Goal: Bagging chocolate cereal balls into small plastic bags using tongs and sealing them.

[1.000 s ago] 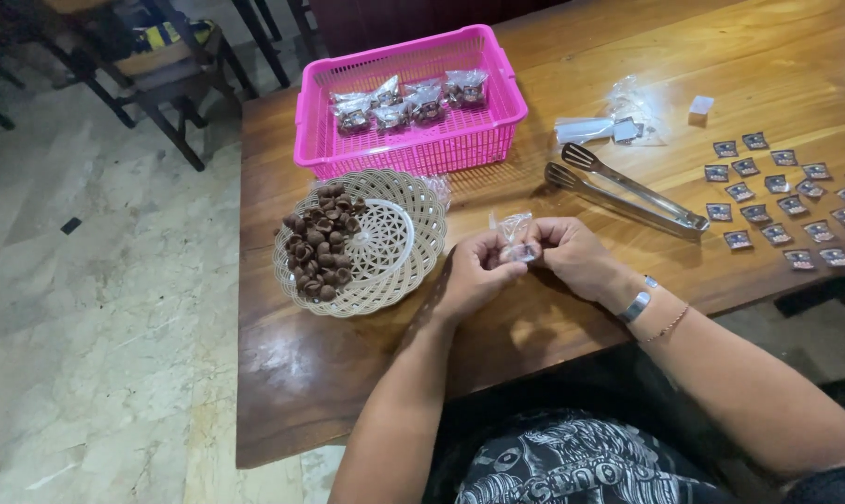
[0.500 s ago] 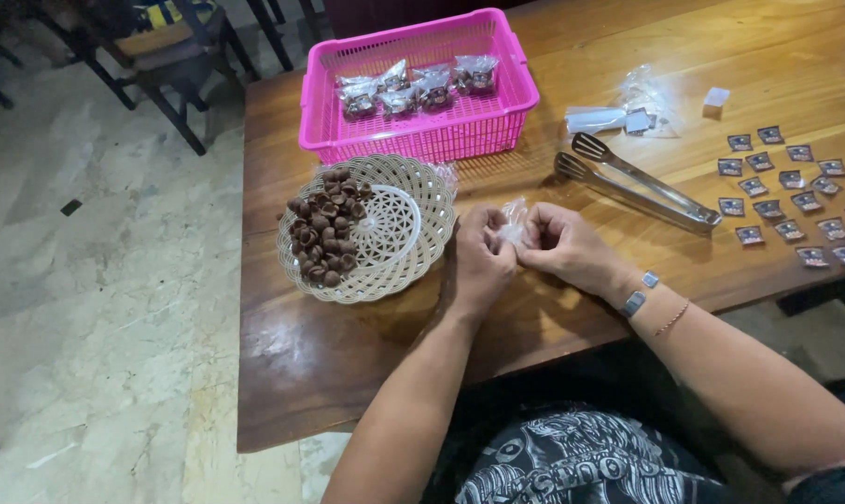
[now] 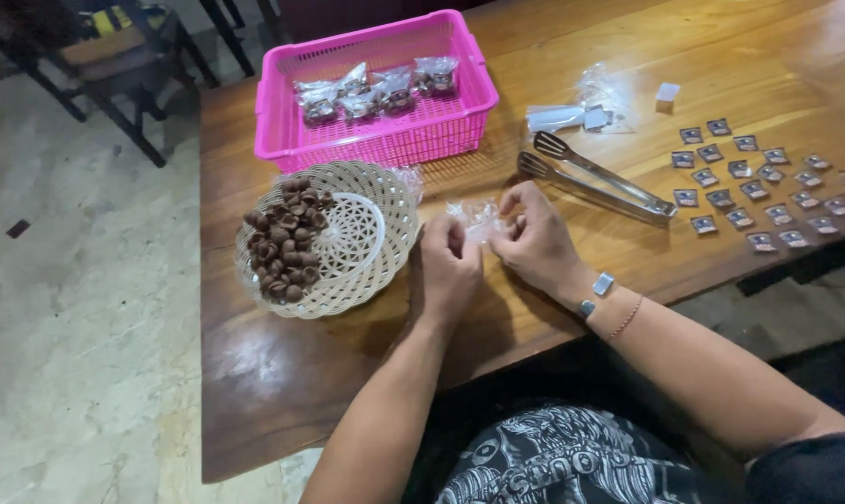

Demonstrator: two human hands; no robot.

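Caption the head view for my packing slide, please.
Both hands, left hand and right hand, hold a small clear bag beside a woven basket.

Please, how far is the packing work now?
Done: several filled bags lie in the pink basket. In hand: left hand and right hand hold one clear bag. Left: many brown snacks in the woven tray.

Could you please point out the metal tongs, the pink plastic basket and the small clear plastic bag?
metal tongs (image 3: 598, 179): head view, mid-arm.
pink plastic basket (image 3: 385, 142): head view, front wall.
small clear plastic bag (image 3: 475, 215): head view, crinkled top.
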